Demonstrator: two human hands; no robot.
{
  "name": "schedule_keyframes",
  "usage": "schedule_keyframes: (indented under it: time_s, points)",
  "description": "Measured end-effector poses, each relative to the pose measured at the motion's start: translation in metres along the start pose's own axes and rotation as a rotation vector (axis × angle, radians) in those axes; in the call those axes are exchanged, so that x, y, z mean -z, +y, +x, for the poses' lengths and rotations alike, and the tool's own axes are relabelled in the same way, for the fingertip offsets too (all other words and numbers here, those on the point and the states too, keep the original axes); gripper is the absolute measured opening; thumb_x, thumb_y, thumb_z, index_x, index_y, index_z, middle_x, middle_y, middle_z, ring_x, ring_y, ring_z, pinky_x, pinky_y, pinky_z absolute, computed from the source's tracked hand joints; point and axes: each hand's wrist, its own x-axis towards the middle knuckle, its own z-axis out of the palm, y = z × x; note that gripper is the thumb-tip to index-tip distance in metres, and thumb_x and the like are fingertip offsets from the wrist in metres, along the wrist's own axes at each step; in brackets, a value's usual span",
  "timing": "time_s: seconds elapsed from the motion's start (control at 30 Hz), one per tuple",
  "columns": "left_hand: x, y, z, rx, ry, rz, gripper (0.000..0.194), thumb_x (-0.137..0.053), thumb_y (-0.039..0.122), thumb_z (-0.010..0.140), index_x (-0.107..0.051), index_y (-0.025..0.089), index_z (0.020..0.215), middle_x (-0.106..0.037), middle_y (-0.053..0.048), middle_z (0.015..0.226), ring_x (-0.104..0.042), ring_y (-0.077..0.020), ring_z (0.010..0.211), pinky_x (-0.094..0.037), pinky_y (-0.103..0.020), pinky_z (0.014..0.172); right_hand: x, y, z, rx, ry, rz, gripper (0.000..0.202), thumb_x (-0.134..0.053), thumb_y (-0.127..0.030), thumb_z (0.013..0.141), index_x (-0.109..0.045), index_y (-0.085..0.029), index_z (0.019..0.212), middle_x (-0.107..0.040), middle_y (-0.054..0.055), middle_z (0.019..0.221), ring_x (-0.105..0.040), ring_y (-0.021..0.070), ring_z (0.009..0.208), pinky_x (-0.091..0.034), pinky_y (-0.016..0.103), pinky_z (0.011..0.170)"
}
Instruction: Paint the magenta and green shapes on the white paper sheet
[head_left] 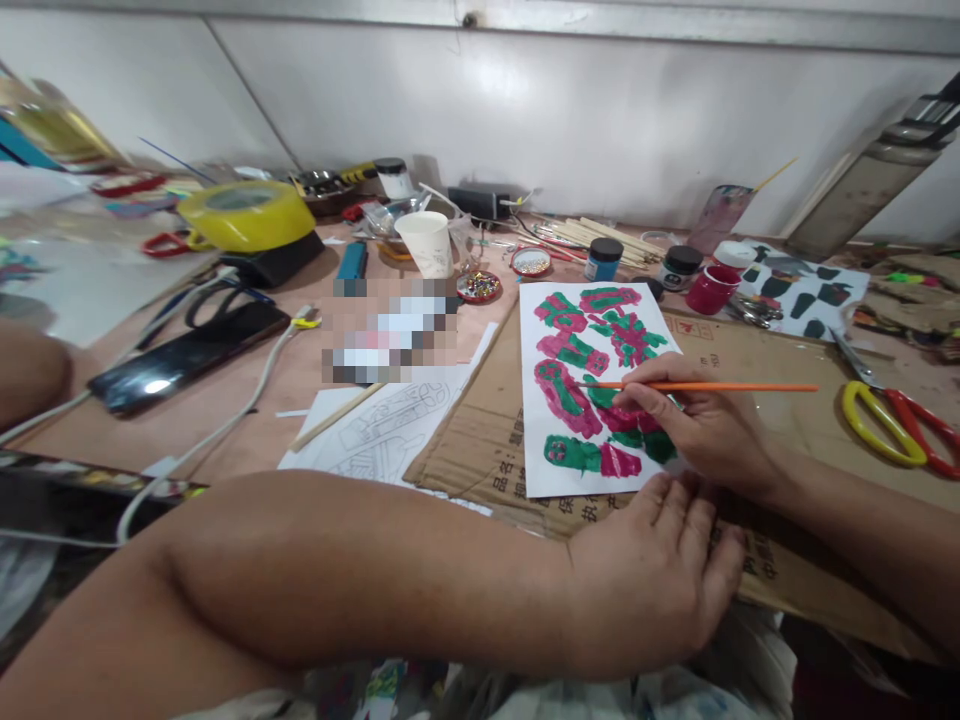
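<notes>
A slim orange paintbrush [735,387] is pinched in my right hand [694,420], its tip over the painted sheet [540,465]. Pink and green patches cover much of that white paper. At the sheet's lower right edge lies my left hand [652,560], fingers stretched out and resting flat, with no object in it. Beneath the paper is a flattened piece of cardboard [480,430] with printed characters. An open jar of dark pink paint [712,292] stands behind the cardboard, near a blue paint jar [604,260] and a black-lidded jar [681,268].
Red-and-yellow-handled scissors [881,425] lie at the right. A paper cup [426,245], yellow tape roll [247,215] and phone [187,355] with cables stand or lie to the left. Beside the cardboard is a line drawing [390,425]. Part of another person's arm [30,375] shows at far left.
</notes>
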Motion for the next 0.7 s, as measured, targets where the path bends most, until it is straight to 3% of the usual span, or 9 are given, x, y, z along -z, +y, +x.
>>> schedule_keyframes:
  time_s: [0.13,0.3,0.43,0.7]
  points:
    - [0.000,0.001,0.000,-0.003,-0.016,-0.003,0.050,-0.038,0.026,0.109,-0.066,0.006,0.145,-0.071,-0.023,0.143,-0.071,-0.0331,0.130,-0.047,-0.049,0.113,-0.003,-0.004,0.009,0.039,0.044,-0.010,0.018,-0.068,-0.040,0.100,-0.074,-0.028,0.089,-0.078,0.002,0.083,-0.072,0.0215,0.076,-0.058,0.035,0.074]
    - [0.001,0.000,0.000,-0.007,-0.020,-0.011,0.049,-0.037,0.025,0.110,-0.067,0.008,0.145,-0.071,-0.022,0.143,-0.071,-0.0323,0.130,-0.048,-0.048,0.114,-0.006,0.005,0.008,-0.008,-0.032,0.026,0.022,-0.066,-0.045,0.102,-0.073,-0.027,0.091,-0.078,0.002,0.086,-0.071,0.0193,0.075,-0.057,0.032,0.070]
    - [0.001,0.000,0.000,-0.005,-0.007,-0.003,0.049,-0.038,0.025,0.109,-0.068,0.008,0.144,-0.073,-0.022,0.141,-0.073,-0.0321,0.128,-0.048,-0.048,0.112,-0.001,0.005,0.001,-0.041,-0.056,0.013,0.022,-0.066,-0.043,0.103,-0.073,-0.026,0.091,-0.077,0.001,0.083,-0.071,0.0184,0.073,-0.057,0.031,0.069]
    - [0.001,-0.002,0.000,-0.019,-0.015,-0.008,0.050,-0.038,0.024,0.109,-0.067,0.008,0.146,-0.073,-0.022,0.140,-0.073,-0.0324,0.128,-0.048,-0.048,0.112,0.014,-0.008,-0.007,0.051,-0.055,-0.037,0.023,-0.069,-0.039,0.100,-0.073,-0.026,0.082,-0.074,0.002,0.078,-0.068,0.0187,0.071,-0.056,0.030,0.067]
